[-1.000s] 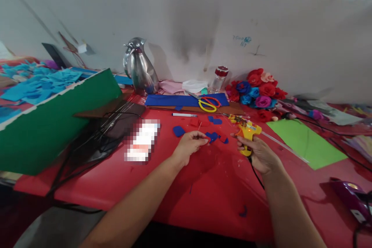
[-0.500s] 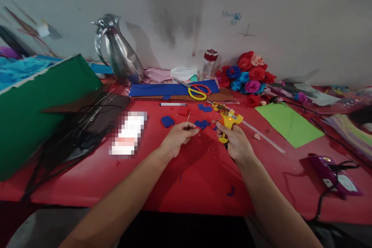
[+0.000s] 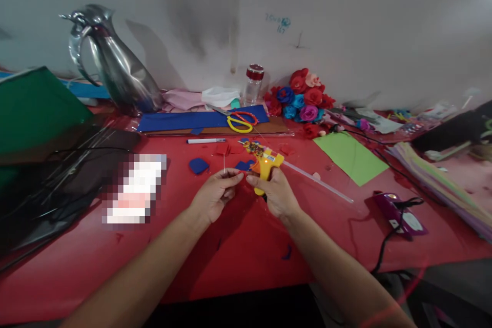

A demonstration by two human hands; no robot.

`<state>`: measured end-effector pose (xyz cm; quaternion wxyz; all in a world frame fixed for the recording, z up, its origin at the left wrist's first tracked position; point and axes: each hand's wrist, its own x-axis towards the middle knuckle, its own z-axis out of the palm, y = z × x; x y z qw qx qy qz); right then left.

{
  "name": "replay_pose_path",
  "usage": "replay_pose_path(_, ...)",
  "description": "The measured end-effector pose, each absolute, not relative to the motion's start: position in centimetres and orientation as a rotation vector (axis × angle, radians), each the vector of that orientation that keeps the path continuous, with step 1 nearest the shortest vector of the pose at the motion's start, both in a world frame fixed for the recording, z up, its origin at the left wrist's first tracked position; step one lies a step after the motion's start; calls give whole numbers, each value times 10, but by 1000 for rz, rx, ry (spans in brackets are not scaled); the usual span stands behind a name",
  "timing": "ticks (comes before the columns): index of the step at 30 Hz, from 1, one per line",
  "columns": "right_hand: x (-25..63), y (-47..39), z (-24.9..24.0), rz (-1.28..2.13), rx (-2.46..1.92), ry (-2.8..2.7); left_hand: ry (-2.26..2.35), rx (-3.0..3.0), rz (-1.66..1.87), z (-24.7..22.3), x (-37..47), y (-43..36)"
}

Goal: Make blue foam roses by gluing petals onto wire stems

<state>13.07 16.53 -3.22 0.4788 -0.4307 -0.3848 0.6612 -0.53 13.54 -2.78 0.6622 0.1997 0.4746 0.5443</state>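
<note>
My left hand (image 3: pixel 213 196) pinches a thin wire (image 3: pixel 224 163) that stands upright above its fingers, over the red table (image 3: pixel 238 246). My right hand (image 3: pixel 277 196) grips a yellow glue gun (image 3: pixel 266 165), its nozzle pointing away and left, with a clear glue stick (image 3: pixel 319 182) trailing out to the right. The two hands nearly touch at the fingertips. Small blue felt pieces (image 3: pixel 199 165) and red felt pieces (image 3: pixel 223 149) lie just beyond the hands.
A steel jug (image 3: pixel 111 69) stands back left; blue felt sheet (image 3: pixel 184 121) with yellow-handled scissors (image 3: pixel 239 123), a white marker (image 3: pixel 206 140), a jar (image 3: pixel 253 84) and fabric roses (image 3: pixel 303 100) lie behind. Green sheet (image 3: pixel 349 156) and a purple device (image 3: pixel 400 212) lie right; black wires (image 3: pixel 57 179) left.
The view has swung right and down. My right hand with the glue gun has moved closer to my left hand, which still holds the wire.
</note>
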Motion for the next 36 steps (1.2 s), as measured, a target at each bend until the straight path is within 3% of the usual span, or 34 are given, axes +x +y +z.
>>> replay_pose_path(14, 128, 166, -40, 1532, -996, -906, 1311, 723, 1315, -23, 1, 128)
replay_pose_path(26, 125, 163, -44, 1568, -956, -955, 1204, 525, 1285, -24, 0, 132)
replay_pose_path(36, 125, 161, -42, 1539, -994, -972, 1465, 954, 1251, -16, -9, 132)
